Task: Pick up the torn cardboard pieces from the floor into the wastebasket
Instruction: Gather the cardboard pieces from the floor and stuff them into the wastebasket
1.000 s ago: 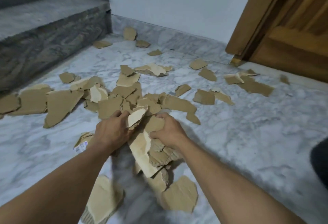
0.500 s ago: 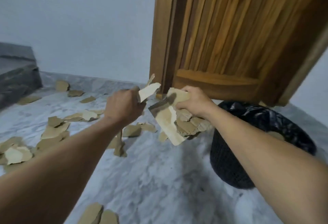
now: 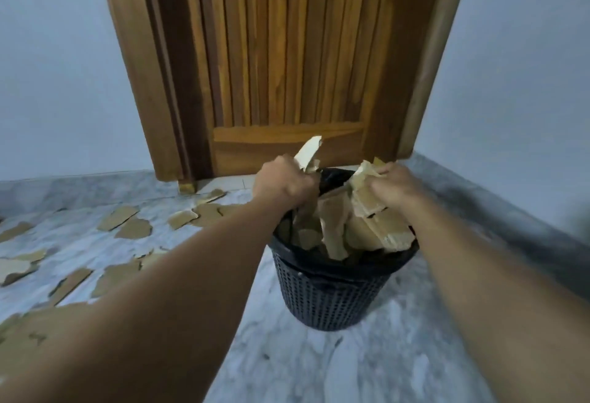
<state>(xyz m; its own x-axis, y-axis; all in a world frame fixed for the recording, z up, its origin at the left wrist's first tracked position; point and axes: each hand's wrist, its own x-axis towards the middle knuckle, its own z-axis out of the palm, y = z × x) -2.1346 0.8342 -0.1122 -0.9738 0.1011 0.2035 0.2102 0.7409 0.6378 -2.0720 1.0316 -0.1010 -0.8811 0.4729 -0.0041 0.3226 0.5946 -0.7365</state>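
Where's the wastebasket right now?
Head view, right of centre: the wastebasket stands on the marble floor before the wooden door, below the left hand and right hand gripping cardboard pieces.

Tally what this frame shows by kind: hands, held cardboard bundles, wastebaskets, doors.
Hands: 2, left hand and right hand
Held cardboard bundles: 2, left bundle and right bundle
Wastebasket: 1
Door: 1
Total: 6
Not counted: loose floor pieces, which are blurred and partly hidden by the arms.
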